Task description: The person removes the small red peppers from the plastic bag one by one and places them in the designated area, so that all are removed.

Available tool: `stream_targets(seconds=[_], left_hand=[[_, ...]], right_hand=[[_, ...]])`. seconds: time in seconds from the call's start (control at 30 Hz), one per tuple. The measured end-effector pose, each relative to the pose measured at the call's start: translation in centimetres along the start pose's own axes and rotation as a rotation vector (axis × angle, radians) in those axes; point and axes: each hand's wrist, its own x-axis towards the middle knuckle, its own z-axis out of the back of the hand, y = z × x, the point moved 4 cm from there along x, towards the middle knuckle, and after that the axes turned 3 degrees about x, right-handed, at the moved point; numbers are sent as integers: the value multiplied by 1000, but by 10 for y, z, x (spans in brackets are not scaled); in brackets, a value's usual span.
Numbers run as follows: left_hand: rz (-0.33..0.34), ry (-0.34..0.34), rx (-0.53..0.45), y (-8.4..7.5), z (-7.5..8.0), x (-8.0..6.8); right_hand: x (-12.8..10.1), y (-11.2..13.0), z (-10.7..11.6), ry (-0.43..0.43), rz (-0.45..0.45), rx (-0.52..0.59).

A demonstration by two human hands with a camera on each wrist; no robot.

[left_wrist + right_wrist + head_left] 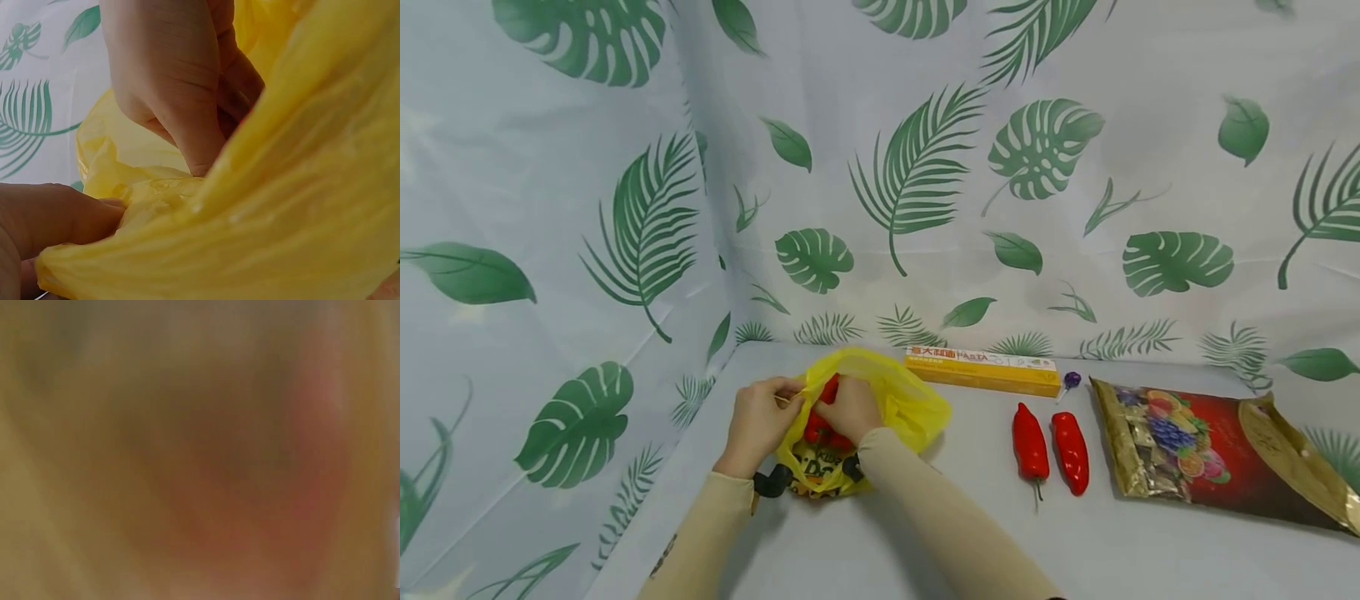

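A plastic bag [880, 408] lay on the desk [925, 533] toward its left side, with peppers [820, 417] inside it. The left hand [758, 423] was at the bag's left edge and the right hand [850, 408] was in its mouth, just beside the left. Behind and right of the bag, a pasta box [981, 370] lay along the back wall. A lollipop [1070, 382] lay at the box's right end. Before the box, two peppers [1048, 448] lay side by side. Right of them lay a snack pouch [1210, 454].
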Motion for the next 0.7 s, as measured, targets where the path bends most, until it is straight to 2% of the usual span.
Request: stream_targets(seconds=[0.4, 0.7], left_hand=[[-14, -1, -26, 0, 1, 3], [-19, 4, -31, -2, 1, 4]], right_hand=[[-4, 2, 7, 5, -37, -9], [-15, 7, 22, -19, -30, 80]])
